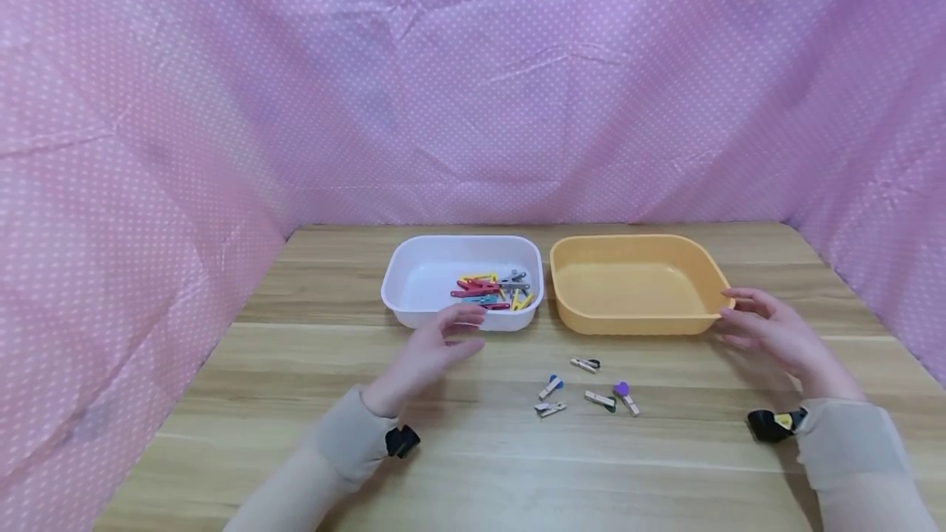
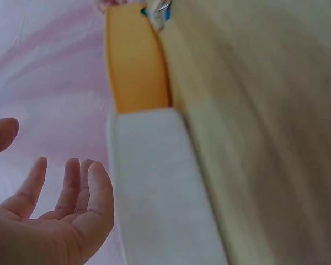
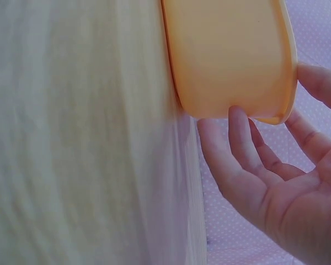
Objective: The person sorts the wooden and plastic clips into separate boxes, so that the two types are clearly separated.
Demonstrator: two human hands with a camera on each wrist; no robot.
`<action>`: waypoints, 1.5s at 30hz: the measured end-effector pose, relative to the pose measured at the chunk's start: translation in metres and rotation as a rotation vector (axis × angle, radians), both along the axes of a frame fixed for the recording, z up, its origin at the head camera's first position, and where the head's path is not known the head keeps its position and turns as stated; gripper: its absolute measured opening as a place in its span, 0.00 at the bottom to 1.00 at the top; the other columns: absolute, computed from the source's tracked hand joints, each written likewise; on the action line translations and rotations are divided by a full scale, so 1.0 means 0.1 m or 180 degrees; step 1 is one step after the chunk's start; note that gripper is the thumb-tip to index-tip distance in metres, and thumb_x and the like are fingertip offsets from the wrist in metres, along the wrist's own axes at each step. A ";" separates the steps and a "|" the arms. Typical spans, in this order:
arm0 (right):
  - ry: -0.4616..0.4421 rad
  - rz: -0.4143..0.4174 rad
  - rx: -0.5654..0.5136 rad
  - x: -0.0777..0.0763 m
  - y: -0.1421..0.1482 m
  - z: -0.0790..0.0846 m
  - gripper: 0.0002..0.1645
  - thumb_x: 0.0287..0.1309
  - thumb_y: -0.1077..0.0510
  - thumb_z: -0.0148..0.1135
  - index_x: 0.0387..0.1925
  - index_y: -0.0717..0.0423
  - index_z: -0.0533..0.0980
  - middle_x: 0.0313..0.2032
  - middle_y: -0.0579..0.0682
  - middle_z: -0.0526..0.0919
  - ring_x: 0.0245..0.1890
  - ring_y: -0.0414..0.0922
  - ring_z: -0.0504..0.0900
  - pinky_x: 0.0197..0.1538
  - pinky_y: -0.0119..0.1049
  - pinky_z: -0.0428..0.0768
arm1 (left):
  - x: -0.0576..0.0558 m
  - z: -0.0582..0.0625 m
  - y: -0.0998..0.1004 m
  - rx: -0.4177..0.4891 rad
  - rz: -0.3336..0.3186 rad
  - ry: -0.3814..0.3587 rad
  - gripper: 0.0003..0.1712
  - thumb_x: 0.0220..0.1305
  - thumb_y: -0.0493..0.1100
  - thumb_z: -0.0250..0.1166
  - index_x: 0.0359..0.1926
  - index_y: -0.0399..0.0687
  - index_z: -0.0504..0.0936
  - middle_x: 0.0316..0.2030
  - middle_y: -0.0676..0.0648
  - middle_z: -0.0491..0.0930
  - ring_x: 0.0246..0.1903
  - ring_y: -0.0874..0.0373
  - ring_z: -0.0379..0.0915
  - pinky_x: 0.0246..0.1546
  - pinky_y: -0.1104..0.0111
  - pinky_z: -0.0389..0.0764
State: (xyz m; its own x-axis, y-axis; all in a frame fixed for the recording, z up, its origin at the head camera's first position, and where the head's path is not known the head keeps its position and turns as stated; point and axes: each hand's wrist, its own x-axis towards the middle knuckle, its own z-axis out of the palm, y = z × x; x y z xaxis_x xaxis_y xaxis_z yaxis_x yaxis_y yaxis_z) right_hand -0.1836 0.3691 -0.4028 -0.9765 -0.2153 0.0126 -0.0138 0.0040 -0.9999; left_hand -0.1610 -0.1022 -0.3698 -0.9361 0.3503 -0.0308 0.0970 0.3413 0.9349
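Observation:
My right hand is at the near right corner of a yellow plastic tub. In the right wrist view, thumb at the rim and fingers against the outer end wall, it lightly grips that corner. My left hand hovers at the near side of a white plastic tub, fingers relaxed and spread from the thumb. Red, yellow, blue and grey plastic clothespins lie piled in the white tub. Several small wooden clothespins, some with coloured discs, lie on the table in front of the tubs.
The tubs stand side by side near the back of the wooden table. Pink dotted cloth hangs behind and on both sides. Black straps sit at both wrists, below beige cuffs.

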 end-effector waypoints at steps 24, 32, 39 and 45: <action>0.0064 -0.0039 0.0110 -0.01 0.04 -0.01 0.22 0.64 0.70 0.51 0.44 0.36 0.75 0.37 0.35 0.77 0.34 0.35 0.82 0.38 0.26 0.82 | -0.39 -0.25 0.82 -0.1425 -0.1280 -0.0257 0.29 0.53 0.47 0.72 0.57 0.55 0.76 0.43 0.52 0.79 0.41 0.62 0.73 0.49 0.69 0.74; 0.0109 -0.0096 0.0485 -0.02 -0.02 0.02 0.22 0.65 0.68 0.52 0.44 0.33 0.73 0.37 0.32 0.76 0.34 0.32 0.81 0.37 0.25 0.82 | -0.41 -0.27 0.91 -0.1495 -0.1326 -0.0187 0.24 0.50 0.43 0.74 0.50 0.54 0.79 0.39 0.54 0.78 0.39 0.64 0.71 0.44 0.73 0.74; 0.0123 -0.0107 0.0678 0.00 -0.01 0.03 0.21 0.65 0.66 0.53 0.45 0.32 0.72 0.37 0.33 0.75 0.35 0.33 0.82 0.37 0.26 0.82 | -0.37 -0.24 0.95 -0.1576 -0.1366 -0.0214 0.21 0.48 0.37 0.75 0.45 0.52 0.81 0.37 0.54 0.78 0.38 0.64 0.71 0.42 0.74 0.74; 0.0122 -0.0119 0.0849 -0.01 -0.01 0.02 0.21 0.65 0.65 0.53 0.45 0.30 0.70 0.38 0.33 0.73 0.35 0.32 0.81 0.38 0.26 0.82 | -0.32 -0.22 0.95 -0.1588 -0.1341 -0.0312 0.19 0.49 0.36 0.73 0.44 0.53 0.81 0.35 0.54 0.76 0.35 0.62 0.70 0.39 0.73 0.74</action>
State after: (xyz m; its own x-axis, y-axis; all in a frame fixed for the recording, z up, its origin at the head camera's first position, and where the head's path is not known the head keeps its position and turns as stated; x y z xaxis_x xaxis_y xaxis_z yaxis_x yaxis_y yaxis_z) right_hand -0.1841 0.3678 -0.4013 -0.9837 -0.1797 -0.0027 -0.0464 0.2683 -0.9622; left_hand -0.1928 -0.0074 -0.3921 -0.7067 0.6077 -0.3623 0.2395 0.6873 0.6857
